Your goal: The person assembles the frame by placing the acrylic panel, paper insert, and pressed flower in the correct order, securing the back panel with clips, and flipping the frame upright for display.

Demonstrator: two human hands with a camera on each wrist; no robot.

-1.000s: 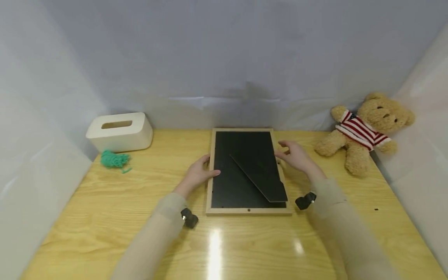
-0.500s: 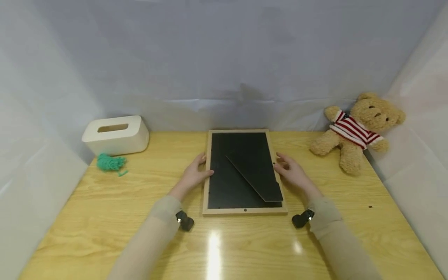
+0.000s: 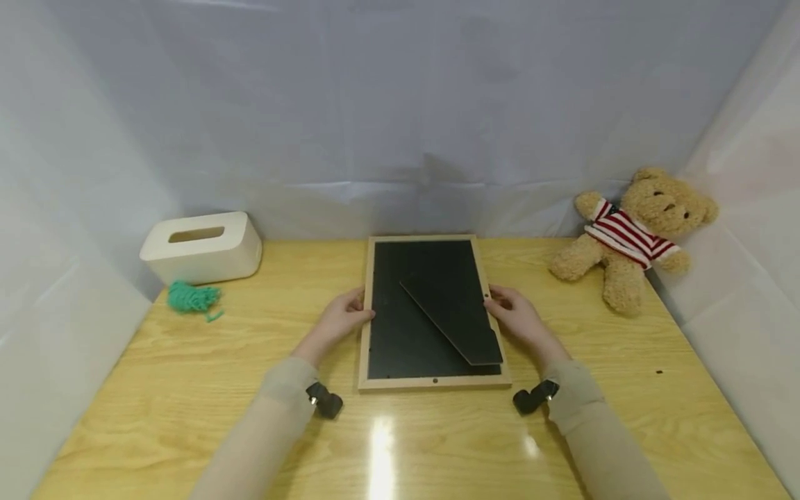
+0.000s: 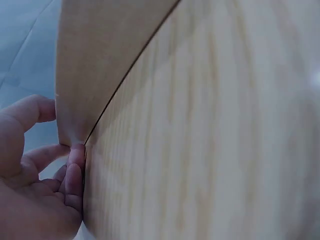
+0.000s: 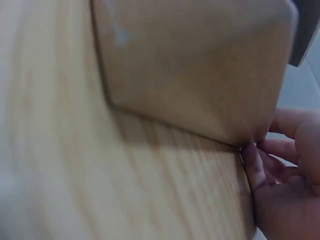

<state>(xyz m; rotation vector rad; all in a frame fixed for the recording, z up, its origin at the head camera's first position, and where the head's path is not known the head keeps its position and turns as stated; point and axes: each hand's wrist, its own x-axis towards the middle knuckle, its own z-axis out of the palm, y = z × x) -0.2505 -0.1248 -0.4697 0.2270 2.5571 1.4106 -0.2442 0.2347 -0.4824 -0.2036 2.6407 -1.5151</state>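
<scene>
A picture frame [image 3: 435, 381] with a light wooden border lies face down on the table, its black back and slanted stand flap [image 3: 462, 326] facing up. On its left side my left hand [image 3: 337, 319] grips the border, thumb on the top edge. Opposite, my right hand [image 3: 520, 319] holds the right side in the same way. In the left wrist view, curled fingertips [image 4: 75, 170] reach the seam between the frame's side [image 4: 95, 65] and the table. The right wrist view has the right fingers [image 5: 254, 167] at the frame's lower edge [image 5: 200, 100].
A white tissue box [image 3: 206, 253] stands at the back left, with a bundle of green yarn [image 3: 192, 297] before it. A teddy bear [image 3: 625, 236] in a striped shirt leans at the back right. A tiny dark piece [image 3: 659, 372] lies on the right of the wooden table [image 3: 156, 403].
My right hand has come down along the frame's right side and closed on it. The left hand has stayed at the left border. The head view has shifted slightly.
</scene>
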